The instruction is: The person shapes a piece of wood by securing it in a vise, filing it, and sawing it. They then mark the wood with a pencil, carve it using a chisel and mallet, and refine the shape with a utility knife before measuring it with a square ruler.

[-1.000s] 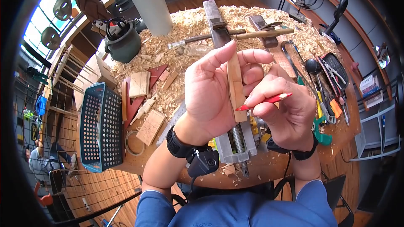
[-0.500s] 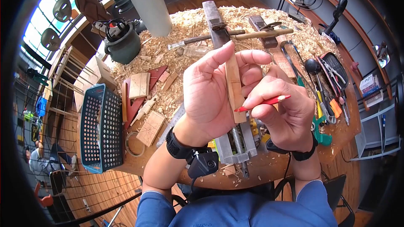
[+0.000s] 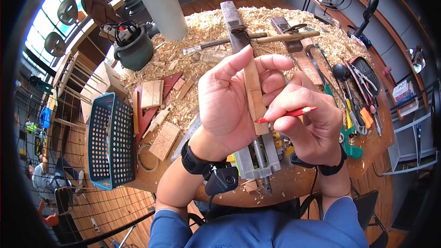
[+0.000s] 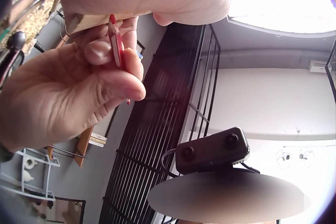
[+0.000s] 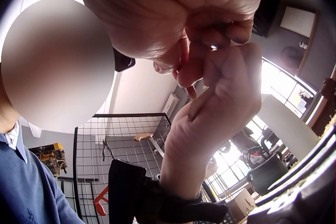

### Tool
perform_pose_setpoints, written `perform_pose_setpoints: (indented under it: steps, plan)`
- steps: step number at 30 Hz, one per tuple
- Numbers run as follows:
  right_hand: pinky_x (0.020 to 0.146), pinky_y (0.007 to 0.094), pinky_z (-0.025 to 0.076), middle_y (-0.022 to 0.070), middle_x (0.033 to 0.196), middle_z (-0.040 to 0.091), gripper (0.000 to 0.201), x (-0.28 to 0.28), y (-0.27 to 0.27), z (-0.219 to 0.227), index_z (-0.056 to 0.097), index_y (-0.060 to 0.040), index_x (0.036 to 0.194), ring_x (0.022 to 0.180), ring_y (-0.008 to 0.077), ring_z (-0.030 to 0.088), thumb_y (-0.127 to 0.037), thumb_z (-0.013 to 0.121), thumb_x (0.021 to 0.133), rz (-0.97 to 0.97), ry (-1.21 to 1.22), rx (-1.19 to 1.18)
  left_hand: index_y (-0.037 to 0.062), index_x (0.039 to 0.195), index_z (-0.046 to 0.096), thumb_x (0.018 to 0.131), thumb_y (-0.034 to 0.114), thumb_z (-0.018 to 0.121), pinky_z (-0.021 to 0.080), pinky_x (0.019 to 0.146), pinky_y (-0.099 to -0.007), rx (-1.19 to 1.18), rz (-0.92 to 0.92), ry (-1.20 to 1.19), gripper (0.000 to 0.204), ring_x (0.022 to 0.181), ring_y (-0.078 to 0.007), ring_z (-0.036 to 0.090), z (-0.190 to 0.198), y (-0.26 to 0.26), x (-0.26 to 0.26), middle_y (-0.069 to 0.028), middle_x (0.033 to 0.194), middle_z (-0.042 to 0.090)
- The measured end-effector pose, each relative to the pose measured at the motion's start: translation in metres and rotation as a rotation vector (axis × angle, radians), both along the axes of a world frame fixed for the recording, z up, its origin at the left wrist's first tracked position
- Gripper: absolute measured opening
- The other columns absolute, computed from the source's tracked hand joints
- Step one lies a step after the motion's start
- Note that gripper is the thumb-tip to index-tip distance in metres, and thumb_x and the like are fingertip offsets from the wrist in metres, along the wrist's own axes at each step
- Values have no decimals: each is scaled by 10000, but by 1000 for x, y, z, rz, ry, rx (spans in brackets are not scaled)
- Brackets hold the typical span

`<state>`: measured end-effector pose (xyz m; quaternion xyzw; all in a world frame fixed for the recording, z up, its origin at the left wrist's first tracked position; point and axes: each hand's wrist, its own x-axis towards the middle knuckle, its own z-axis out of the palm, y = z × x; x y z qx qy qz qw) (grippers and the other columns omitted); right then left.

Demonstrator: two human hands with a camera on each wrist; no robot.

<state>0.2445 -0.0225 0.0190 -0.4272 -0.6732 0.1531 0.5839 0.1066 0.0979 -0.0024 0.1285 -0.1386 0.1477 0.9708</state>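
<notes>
In the head view my left hand [image 3: 223,98], palm turned up, holds a narrow strip of pale wood [image 3: 254,94], with the fingers curled behind it and the thumb along its upper end. My right hand [image 3: 314,121] pinches a red pencil [image 3: 296,112] between thumb and fingers. The pencil's red tip is right at the lower part of the strip. From the left wrist, the pencil [image 4: 116,45] points up at the wood [image 4: 86,23], much of which is hidden by the left palm. The right wrist view has both hands close together, hiding most of the strip.
Below the hands lies a metal vise [image 3: 261,158] with a threaded screw. Wood shavings [image 3: 202,23] cover the table's back, with a long hand plane [image 3: 234,25] and a hammer [image 3: 289,36]. A teal basket [image 3: 103,142] stands left; pliers [image 3: 365,80] and other tools lie right.
Both hands, with the strip and pencil, have drifted slightly left. The pencil tip stays at the strip's lower part, and the pencil's angle has shifted a little.
</notes>
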Motion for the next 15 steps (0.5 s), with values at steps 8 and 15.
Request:
perform_pose_setpoints:
  steps: [8,15]
  plan:
    - [727,329,512,33,861,748,112,5,3,2,760,-59,909,787,207,602,-152,809,949,11,-97,59,-93,1368,567,1141,428,352,572,956,-468,12,2,0,608,985,-318,674,-1,1,1,-133,1040,615]
    - [725,330,512,36,861,745,130,6,6,-1,761,-59,917,791,207,605,-174,809,955,20,-100,91,-92,1365,570,1140,428,356,571,943,-462,0,18,21,606,980,-312,676,1,-1,-1,-131,1033,622]
